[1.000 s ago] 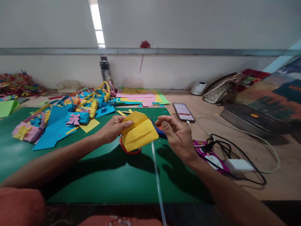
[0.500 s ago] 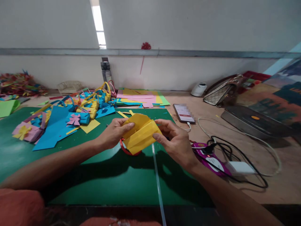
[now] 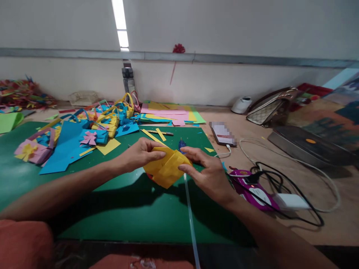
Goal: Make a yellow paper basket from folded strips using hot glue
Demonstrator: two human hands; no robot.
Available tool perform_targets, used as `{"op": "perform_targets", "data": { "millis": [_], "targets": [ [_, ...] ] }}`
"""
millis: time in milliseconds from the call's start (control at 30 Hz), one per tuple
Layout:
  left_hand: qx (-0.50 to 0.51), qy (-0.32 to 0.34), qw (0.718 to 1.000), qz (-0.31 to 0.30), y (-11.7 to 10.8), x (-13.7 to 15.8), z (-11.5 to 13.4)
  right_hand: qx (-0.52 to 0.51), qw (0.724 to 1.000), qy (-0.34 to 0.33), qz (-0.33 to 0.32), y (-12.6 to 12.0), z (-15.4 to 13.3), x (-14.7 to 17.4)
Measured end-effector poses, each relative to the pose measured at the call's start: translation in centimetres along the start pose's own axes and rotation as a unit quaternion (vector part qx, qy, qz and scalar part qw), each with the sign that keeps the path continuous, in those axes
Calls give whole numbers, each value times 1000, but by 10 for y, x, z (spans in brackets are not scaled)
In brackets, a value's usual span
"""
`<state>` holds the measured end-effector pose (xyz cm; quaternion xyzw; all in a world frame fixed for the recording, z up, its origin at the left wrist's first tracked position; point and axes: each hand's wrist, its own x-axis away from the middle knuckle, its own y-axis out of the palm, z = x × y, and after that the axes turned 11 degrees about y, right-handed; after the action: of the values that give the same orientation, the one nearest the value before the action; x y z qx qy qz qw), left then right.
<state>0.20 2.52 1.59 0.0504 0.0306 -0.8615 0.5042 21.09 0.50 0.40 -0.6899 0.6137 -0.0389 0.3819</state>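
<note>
A creased yellow piece of folded paper [image 3: 168,170] is held up between my two hands above a green mat [image 3: 117,224]. My left hand [image 3: 144,153] pinches its upper left part, thumb on top. At the right edge, my right hand [image 3: 206,170] grips it between thumb and fingers. Behind the paper shows the blue tip of a glue gun [image 3: 182,144], and a clear glue stick [image 3: 190,220] runs from below the paper towards me. A bit of something red peeks out under the paper. Thin yellow strips [image 3: 153,137] and a dark pen-like tool [image 3: 165,133] lie beyond.
Small paper baskets [image 3: 112,121] and a large blue sheet [image 3: 63,149] lie at the left. Coloured sheets [image 3: 168,112] and a bottle [image 3: 128,80] stand at the back. To the right are a phone [image 3: 223,133], a purple power strip [image 3: 249,190], cables and a dark case [image 3: 305,144].
The yellow paper has tilted and its two halves sit closer together. My right hand has shifted slightly. The blue tip behind the paper has come into view as the camera view moved a little.
</note>
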Motion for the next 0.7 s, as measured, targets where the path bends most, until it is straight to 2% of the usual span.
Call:
{"op": "perform_targets", "data": {
  "millis": [233, 400, 533, 633, 700],
  "targets": [
    [23, -20, 1000, 1, 1, -1, -5, 73, 990, -118, 28, -1, -1, 3],
    [39, -19, 999, -21, 3, 0, -5, 87, 989, -120, 4, -2, -2, 5],
    [15, -22, 1000, -16, 3, 0, -6, 78, 987, -140, -10, -1, -2, 5],
    [-33, 13, 999, -24, 3, 0, -7, 69, 982, -174, -11, 0, -1, 5],
    [-92, 74, 993, -21, 4, 0, -7, 60, 980, -190, -8, 0, -1, 6]
  ]
}}
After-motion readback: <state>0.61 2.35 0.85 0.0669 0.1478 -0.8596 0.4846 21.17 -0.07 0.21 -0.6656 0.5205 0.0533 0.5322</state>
